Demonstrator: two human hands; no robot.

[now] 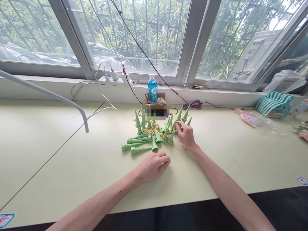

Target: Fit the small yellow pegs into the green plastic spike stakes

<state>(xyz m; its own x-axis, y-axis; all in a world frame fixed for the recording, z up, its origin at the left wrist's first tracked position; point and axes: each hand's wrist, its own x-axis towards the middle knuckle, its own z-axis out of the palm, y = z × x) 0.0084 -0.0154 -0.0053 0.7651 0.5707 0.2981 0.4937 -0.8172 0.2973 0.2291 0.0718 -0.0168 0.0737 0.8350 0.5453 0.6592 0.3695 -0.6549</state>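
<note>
Green plastic spikes (157,136), hollow and cone-shaped, stand and lie in a cluster in the middle of the table. Small yellow plastic pieces (151,131) are heaped among them. Several more green spikes with ribbed caps (139,149) lie on their sides at the front left of the pile. My right hand (185,134) reaches into the right side of the cluster, its thumb and fingers closed around a green spike. Resting on the table in front of the pile, my left hand (156,165) has its fingers curled together; their tips are hidden, and what they hold cannot be made out.
Behind the pile stands a small cardboard box (156,106) with a blue-liquid bottle (152,89). Coiled red-blue wire (192,105), teal hangers (274,104) and a pink-edged plastic bag (250,119) lie to the right. A white tube (60,99) crosses the left. Another person's hand (304,135) shows at far right.
</note>
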